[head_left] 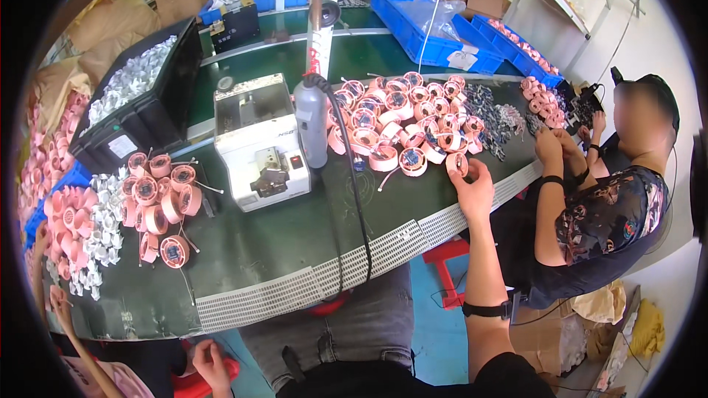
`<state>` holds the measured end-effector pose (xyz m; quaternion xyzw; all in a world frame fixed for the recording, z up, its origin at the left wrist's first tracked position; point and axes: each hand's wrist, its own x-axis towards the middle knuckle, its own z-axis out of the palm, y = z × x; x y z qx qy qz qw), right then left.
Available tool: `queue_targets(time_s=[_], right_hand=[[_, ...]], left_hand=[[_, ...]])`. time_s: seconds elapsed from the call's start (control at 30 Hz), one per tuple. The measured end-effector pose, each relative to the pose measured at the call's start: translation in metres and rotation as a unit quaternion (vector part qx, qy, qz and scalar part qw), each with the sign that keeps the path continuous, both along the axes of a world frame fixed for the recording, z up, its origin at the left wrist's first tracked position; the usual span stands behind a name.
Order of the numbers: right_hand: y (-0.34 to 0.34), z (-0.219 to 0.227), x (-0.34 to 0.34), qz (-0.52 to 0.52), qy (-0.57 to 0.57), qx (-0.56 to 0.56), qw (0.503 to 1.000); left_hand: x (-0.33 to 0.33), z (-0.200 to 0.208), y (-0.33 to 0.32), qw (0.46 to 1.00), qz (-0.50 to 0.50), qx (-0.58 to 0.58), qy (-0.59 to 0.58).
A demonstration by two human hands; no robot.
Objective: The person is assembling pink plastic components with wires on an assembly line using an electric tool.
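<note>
My right hand [473,188] is closed on a round pink plastic housing [457,164] with a dark circuit board inside, at the near edge of a large pile. That pile of similar pink housings [398,103] lies on the green table, several with white-tipped wires trailing out. Low at the left, off the table, my left hand [212,365] hangs beside a red stool, its fingers loosely bent and apart with nothing visible in them. A smaller cluster of wired pink housings [158,199] lies left of a white bench machine [262,147].
A grey cylinder [310,121] and a hanging black cable [354,184] stand mid-table. Perforated strips [310,287] line the front edge. Small dark parts [483,114] lie right of the pile. Co-workers sit on both sides. Left stands a black crate [140,96] of white parts; blue bins [420,33] stand behind.
</note>
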<state>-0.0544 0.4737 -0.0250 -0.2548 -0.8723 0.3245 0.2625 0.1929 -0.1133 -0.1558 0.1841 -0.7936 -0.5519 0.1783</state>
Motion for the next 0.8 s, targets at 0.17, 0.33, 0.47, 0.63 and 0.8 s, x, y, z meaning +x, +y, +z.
queue_targets(time_s=[0.17,0.33,0.47,0.63,0.8], right_hand=[[-0.003,0.004,-0.002,-0.001,0.024,0.033,0.999],[-0.042,0.025,0.041,0.047,0.079,0.040,0.995],[-0.115,0.063,0.090,0.337,0.123,0.005,0.933],[-0.194,0.088,0.102,0.600,0.056,-0.004,0.798],[-0.228,0.077,0.095,0.625,0.052,0.025,0.779]], left_hand=[[-0.041,0.043,0.054,0.988,-0.097,-0.064,0.098],[-0.048,0.113,0.080,0.955,-0.290,0.003,0.065],[-0.072,0.152,0.089,0.889,-0.427,0.166,0.020],[-0.129,0.186,0.151,0.763,-0.488,0.420,-0.059],[-0.141,0.163,0.173,0.755,-0.436,0.486,-0.063]])
